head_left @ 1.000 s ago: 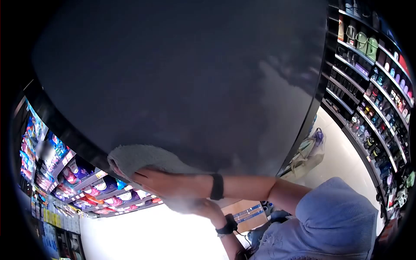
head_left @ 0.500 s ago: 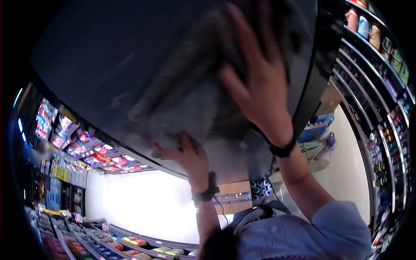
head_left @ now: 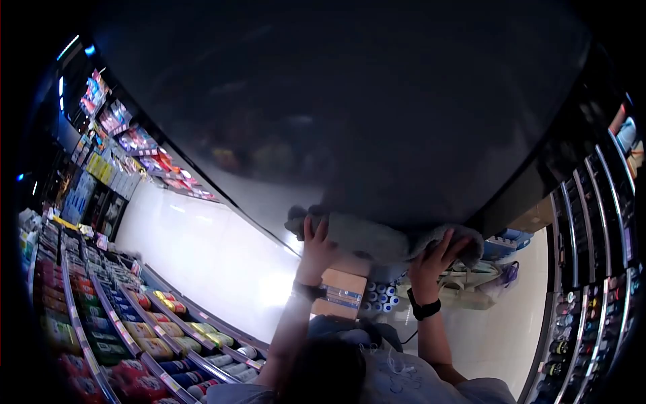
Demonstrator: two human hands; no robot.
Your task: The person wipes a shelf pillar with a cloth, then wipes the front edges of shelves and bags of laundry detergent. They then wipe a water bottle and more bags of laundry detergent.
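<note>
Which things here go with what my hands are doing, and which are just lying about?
In use:
grey cloth, held by left hand and right hand
large dark surface beside it

Just about:
cardboard box
pale bag
packaged goods on shelves

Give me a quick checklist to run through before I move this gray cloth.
1. Left hand on the gray cloth: ok, near one end.
2. Right hand on the cloth: ok, near the other end.
3. Cloth lying flat: not ok, it looks bunched at the right hand.
4. Firm grip with both hands: cannot tell, the undersides are hidden.
5. Dark panel free of marks: cannot tell, reflections and pale streaks look alike.
6. Safe gap to the cardboard box below: cannot tell from this angle.
</note>
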